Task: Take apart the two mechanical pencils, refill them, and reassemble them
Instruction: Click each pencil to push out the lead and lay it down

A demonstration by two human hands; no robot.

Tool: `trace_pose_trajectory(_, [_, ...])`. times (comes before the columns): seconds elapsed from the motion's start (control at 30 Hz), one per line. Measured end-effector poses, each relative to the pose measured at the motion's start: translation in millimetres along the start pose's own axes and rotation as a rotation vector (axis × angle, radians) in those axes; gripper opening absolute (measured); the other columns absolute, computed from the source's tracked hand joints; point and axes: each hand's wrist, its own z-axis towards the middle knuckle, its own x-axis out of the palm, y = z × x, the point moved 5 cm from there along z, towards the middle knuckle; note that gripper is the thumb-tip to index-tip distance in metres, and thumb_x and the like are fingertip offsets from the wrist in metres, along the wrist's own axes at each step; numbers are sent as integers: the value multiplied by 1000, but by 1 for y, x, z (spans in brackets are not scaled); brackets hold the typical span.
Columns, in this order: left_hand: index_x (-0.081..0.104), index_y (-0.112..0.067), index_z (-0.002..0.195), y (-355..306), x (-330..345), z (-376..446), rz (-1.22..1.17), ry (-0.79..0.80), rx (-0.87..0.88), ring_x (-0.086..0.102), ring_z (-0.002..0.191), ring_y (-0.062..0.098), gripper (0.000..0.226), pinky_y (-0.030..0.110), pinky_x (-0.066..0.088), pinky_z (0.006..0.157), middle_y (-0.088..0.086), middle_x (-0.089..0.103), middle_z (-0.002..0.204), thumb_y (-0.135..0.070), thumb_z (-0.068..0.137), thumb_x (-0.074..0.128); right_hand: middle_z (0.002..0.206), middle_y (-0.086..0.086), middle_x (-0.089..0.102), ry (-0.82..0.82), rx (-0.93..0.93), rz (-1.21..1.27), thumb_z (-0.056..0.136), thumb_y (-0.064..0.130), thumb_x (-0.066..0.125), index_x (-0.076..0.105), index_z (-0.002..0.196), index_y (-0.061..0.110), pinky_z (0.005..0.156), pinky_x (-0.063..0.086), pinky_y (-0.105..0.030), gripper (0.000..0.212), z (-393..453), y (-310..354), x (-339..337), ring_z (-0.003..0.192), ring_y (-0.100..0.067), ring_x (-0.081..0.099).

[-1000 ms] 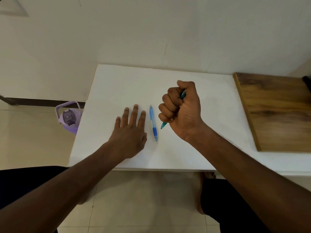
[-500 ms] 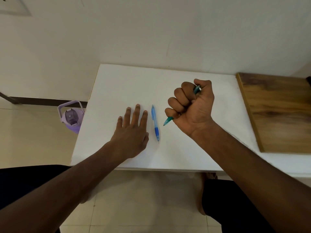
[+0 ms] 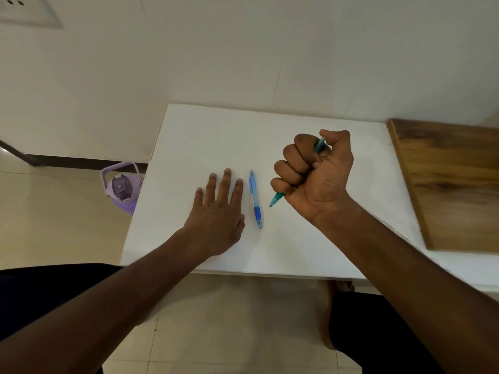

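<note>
The right hand (image 3: 313,176) has drifted rightward with its fisted teal pencil (image 3: 276,200), tip poking out lower left. Left hand (image 3: 220,211) stays flat, fingers straight, just left of the blue pencil (image 3: 255,201) at centre frame. Dismantling hasn't begun, I judge; next, the left hand should pull the cap

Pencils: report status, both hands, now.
Right hand fisted round teal pencil, tip down-left. Left hand flat on white table, beside blue pencil, apart. Both pencils whole; nothing in the way.
</note>
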Motion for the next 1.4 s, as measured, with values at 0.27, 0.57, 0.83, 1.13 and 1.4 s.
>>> trace_pose_trajectory(0.27, [-14, -16, 166, 1, 1, 0, 5, -7, -1, -17, 159, 43, 77, 59, 9, 129, 13, -29, 171, -44, 110, 32, 53, 5, 14, 2, -8, -10, 96, 47, 24, 20, 57, 21, 50, 12, -22, 47, 1, 1, 0, 47, -12, 10])
trace_pose_trajectory(0.57, [-13, -17, 166, 1, 3, 3, -1, -14, -4, -17, 159, 42, 77, 59, 9, 129, 12, -28, 172, -45, 110, 32, 52, 3, 14, 23, -31, -117, 99, 47, 18, 21, 56, 20, 49, 12, -21, 51, -1, 1, 8, 46, -12, 9])
trace_pose_trajectory(0.83, [-14, -18, 166, 1, 4, 3, -3, -8, -10, -17, 160, 42, 77, 59, 8, 129, 11, -29, 171, -46, 110, 33, 52, 2, 14, 18, -23, -172, 101, 45, 14, 21, 56, 18, 49, 15, -19, 53, -2, -2, 10, 46, -11, 11])
trace_pose_trajectory(1.13, [-14, -18, 166, 0, 3, 3, -6, -8, -14, -17, 160, 41, 78, 58, 8, 130, 11, -29, 171, -45, 110, 33, 52, 3, 16, 78, -32, -160, 97, 43, 17, 22, 55, 18, 50, 15, -19, 49, -3, -1, 12, 46, -12, 12])
trace_pose_trajectory(1.4, [-14, -17, 166, 0, 2, 1, -3, -12, -6, -17, 160, 42, 77, 58, 9, 130, 12, -29, 171, -45, 110, 32, 53, 2, 14, 48, -31, -166, 97, 45, 21, 21, 56, 17, 49, 13, -21, 50, -3, -1, 10, 46, -12, 11])
